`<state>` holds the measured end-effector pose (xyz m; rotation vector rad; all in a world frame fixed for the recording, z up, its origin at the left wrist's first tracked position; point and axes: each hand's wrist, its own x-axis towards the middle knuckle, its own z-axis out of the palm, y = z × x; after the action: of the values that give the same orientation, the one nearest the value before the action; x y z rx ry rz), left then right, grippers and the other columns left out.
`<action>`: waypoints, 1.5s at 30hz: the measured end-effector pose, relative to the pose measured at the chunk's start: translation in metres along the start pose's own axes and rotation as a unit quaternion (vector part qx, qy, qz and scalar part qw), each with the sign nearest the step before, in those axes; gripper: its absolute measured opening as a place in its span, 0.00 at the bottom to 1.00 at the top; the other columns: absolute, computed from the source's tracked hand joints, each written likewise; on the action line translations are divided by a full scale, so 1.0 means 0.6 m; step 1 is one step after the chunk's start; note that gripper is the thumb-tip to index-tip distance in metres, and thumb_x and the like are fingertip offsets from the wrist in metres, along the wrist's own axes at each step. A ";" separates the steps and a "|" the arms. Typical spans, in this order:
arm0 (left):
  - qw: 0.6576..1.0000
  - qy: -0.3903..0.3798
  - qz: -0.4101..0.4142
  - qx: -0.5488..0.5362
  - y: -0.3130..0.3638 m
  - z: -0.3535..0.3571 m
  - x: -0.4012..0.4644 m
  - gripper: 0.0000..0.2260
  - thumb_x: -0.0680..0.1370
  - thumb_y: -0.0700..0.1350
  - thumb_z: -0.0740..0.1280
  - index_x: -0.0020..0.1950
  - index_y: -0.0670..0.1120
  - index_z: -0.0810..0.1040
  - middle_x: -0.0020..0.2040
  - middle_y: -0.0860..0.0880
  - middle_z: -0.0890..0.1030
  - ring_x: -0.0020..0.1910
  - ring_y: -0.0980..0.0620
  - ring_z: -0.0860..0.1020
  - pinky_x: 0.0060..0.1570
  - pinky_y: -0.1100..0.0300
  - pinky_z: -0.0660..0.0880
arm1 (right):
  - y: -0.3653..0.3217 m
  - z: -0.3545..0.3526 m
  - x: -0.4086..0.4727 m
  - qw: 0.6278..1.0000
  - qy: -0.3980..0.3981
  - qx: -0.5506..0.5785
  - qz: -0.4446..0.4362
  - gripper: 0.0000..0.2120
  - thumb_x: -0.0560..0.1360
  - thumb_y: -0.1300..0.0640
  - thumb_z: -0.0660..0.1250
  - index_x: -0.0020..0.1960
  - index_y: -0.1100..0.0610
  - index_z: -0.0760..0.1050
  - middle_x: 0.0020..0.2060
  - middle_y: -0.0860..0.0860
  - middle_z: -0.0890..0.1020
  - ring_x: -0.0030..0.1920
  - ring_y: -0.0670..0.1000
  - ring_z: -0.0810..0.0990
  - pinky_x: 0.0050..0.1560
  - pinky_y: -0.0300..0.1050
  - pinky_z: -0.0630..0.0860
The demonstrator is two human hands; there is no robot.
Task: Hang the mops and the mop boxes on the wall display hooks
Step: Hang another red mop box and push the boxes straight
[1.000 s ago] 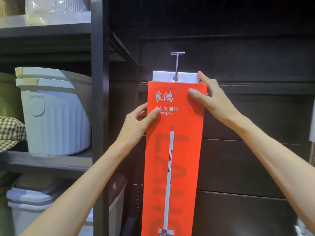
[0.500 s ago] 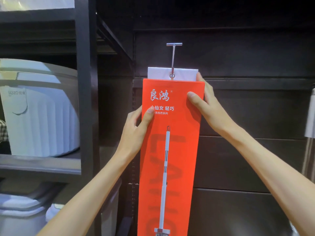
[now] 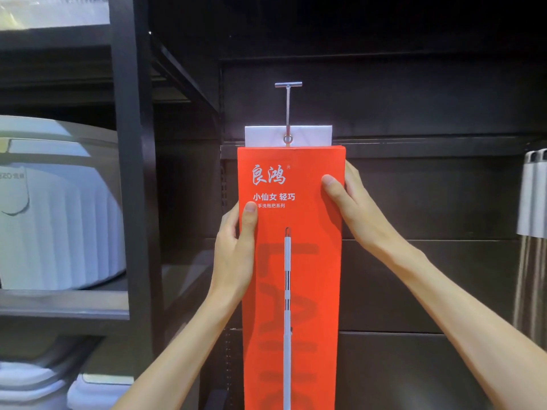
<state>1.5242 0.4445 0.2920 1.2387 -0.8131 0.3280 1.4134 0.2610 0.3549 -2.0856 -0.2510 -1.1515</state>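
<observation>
Head view, the only one I have. Red box (image 3: 291, 276) upright against the dark wall panel (image 3: 429, 202), its white tab (image 3: 313, 135) sticking up above the top edge. Hook (image 3: 288, 112) runs from its T-bar down to a tip that sits right at the tab's hole; looks threaded through, so I judge the box is on the hook, though I can't tell if its weight is fully on it.

My left hand (image 3: 233, 253) grips the box's left edge, thumb on the red front, fingers wrapped behind. My right hand (image 3: 352, 205) grips the right edge higher up, thumb on the front, fingers behind. Both are curled round the box.

Step in hand: seating and squaring this box on the hook. Next move, as I read it: check it hangs straight, ease grip so the tab takes the load, then let go both sides evenly so it doesn't swing or slip off.

Left: shelf post (image 3: 133, 173), white tub (image 3: 62, 208). Far right edge: pale hanging items (image 3: 532, 193), too blurred to name.
</observation>
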 end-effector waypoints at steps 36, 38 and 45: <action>0.751 -0.081 0.448 0.479 0.078 0.005 -0.090 0.22 0.83 0.47 0.68 0.77 0.47 0.75 0.80 0.45 0.69 0.83 0.40 0.60 0.78 0.31 0.54 | 0.130 0.100 -0.324 0.959 -0.089 0.072 0.259 0.48 0.73 0.19 0.58 0.84 0.34 0.42 0.81 0.27 0.44 0.79 0.28 0.46 0.84 0.47 0.49; 0.693 -0.105 0.481 0.526 0.097 0.034 -0.081 0.19 0.83 0.48 0.66 0.74 0.47 0.77 0.78 0.45 0.72 0.82 0.40 0.62 0.78 0.30 0.55 | 0.143 0.102 -0.341 0.956 -0.101 0.086 0.261 0.46 0.75 0.24 0.59 0.84 0.36 0.42 0.80 0.26 0.43 0.72 0.18 0.48 0.81 0.38 0.52; 0.528 -0.161 0.498 0.669 0.137 0.160 -0.047 0.18 0.83 0.46 0.61 0.71 0.43 0.79 0.74 0.43 0.77 0.81 0.39 0.64 0.81 0.34 0.52 | 0.217 0.121 -0.355 0.949 -0.099 0.175 0.243 0.53 0.68 0.17 0.62 0.83 0.31 0.39 0.80 0.25 0.40 0.80 0.30 0.48 0.84 0.48 0.51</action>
<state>1.4179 0.3878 0.3397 2.1299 -1.6808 2.0389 1.4003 0.2531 0.0953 -1.8031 -0.0233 -0.5577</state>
